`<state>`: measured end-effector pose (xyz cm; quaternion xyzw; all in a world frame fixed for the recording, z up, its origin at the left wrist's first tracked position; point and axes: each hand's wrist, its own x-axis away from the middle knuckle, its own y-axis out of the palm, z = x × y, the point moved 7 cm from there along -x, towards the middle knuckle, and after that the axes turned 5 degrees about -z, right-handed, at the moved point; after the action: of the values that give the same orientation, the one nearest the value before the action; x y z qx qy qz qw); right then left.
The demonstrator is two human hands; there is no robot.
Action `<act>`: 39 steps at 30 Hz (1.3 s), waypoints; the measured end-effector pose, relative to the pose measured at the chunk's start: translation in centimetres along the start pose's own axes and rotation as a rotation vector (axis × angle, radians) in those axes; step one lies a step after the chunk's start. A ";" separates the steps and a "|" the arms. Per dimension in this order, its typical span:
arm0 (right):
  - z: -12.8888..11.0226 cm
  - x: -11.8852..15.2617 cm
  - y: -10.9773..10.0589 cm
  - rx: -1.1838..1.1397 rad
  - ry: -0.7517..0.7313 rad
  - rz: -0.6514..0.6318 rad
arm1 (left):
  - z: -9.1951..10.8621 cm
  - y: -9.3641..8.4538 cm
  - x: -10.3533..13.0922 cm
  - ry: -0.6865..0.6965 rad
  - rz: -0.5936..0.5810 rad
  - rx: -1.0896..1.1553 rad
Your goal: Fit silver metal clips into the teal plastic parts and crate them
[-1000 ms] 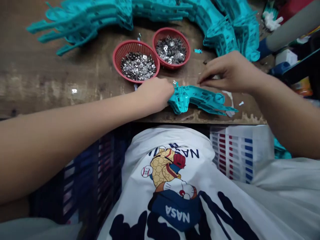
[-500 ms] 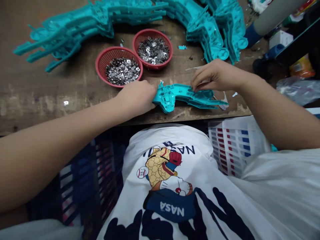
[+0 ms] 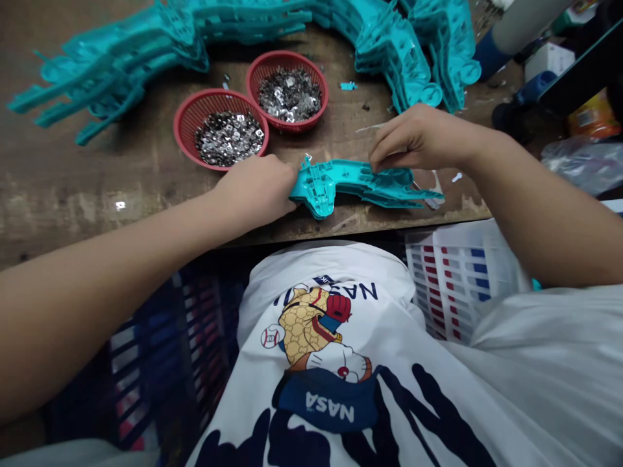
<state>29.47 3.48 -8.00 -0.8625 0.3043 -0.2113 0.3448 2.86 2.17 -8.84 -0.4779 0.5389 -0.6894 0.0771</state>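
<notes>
The left hand (image 3: 260, 185) clasps, seemingly to steady it, the nine-o'clock end of the long turquoise plastic part (image 3: 351, 174), four o'clock from round red plastic baskets (image 3: 183, 130), while the right hand (image 3: 413, 139) curls at its one-o'clock edge, grip hidden.

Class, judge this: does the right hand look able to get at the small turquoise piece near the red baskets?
Probably yes: the small piece lies uncovered beyond the right hand, with nothing tall between them, though that hand seems busy at the larger turquoise part.
</notes>
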 end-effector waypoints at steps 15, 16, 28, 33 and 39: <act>0.1 0.0 0.4 0.130 -0.113 -0.030 | -0.8 1.1 -1.2 -0.034 0.047 0.089; 0.1 0.0 0.5 0.131 -0.114 -0.037 | -0.6 1.1 -1.3 -0.027 0.066 0.096; -1.7 1.5 -3.6 0.233 -0.056 0.226 | -10.3 -4.4 1.8 -0.221 0.171 0.201; -0.1 0.5 -1.3 0.286 -0.125 0.157 | -13.8 -0.3 -1.8 -0.309 0.035 0.252; -1.5 -0.4 0.3 0.104 -0.197 0.170 | -13.9 -3.1 -0.3 -0.205 0.224 0.362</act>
<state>28.21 2.91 -7.28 -0.8312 0.3295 -0.1110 0.4338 -6.04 12.86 -5.97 -0.4610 0.4454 -0.7098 0.2920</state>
